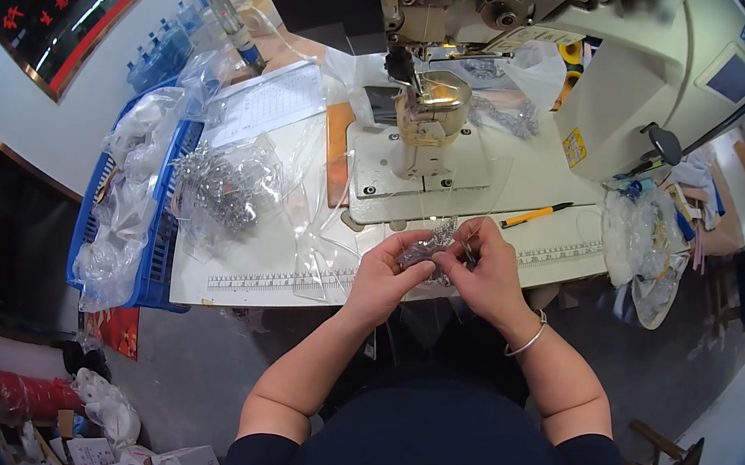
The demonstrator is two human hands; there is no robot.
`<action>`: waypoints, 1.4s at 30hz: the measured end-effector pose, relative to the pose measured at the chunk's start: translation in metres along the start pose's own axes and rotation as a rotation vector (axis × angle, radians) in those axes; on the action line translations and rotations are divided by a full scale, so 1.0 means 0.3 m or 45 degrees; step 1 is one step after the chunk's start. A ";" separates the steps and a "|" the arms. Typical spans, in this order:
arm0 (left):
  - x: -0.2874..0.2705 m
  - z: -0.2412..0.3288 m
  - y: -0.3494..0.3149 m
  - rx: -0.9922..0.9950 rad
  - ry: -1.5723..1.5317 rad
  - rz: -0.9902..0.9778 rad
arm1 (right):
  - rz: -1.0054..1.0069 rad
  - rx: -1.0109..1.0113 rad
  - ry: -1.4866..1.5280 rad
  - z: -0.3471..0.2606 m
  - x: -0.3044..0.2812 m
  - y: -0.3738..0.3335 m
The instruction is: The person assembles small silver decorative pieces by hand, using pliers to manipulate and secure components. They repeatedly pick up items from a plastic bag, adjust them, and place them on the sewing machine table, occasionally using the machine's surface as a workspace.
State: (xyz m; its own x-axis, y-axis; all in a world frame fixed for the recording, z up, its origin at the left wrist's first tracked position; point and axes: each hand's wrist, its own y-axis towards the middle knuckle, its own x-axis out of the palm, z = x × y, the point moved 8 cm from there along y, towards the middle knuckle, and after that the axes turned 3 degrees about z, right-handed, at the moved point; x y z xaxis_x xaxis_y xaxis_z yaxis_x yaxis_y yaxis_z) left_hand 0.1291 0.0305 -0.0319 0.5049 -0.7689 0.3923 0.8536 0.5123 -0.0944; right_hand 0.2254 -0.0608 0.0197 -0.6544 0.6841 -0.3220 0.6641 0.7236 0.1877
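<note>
At the front edge of the sewing table, my left hand and my right hand pinch a small shiny silver-grey piece between them. It looks like beaded or sequined trim, though fingers cover much of it. Both thumbs press on its near side. Just beyond my fingers stands the sewing machine, its needle area above a pale metal plate. Left of the plate, a heap of similar silvery pieces lies in see-through plastic. More grey glittering pieces lie behind the machine's needle area.
A yellow pen-like tool lies right of the needle plate. An orange-brown strip is on its left. Printed sheets lie farther left, beside a blue basket of plastic bags. Plastic-wrapped material hangs at the table's right end.
</note>
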 end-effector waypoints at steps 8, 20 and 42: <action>-0.004 -0.005 -0.002 -0.029 0.051 0.033 | -0.011 0.025 0.051 0.024 0.005 -0.004; -0.002 -0.022 0.005 -0.193 0.135 -0.119 | 0.032 0.245 0.277 0.101 0.013 -0.009; -0.031 -0.026 0.006 -0.330 -0.430 -0.339 | -0.355 0.481 0.667 0.069 0.023 -0.005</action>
State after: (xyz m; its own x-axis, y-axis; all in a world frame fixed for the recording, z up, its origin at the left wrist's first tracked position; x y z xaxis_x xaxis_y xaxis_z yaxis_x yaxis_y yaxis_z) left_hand 0.1269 0.0355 -0.0429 0.2319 -0.6712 0.7040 0.9726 0.1701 -0.1582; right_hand 0.2273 -0.0590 -0.0020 -0.8435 0.4999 0.1963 0.4639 0.8624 -0.2027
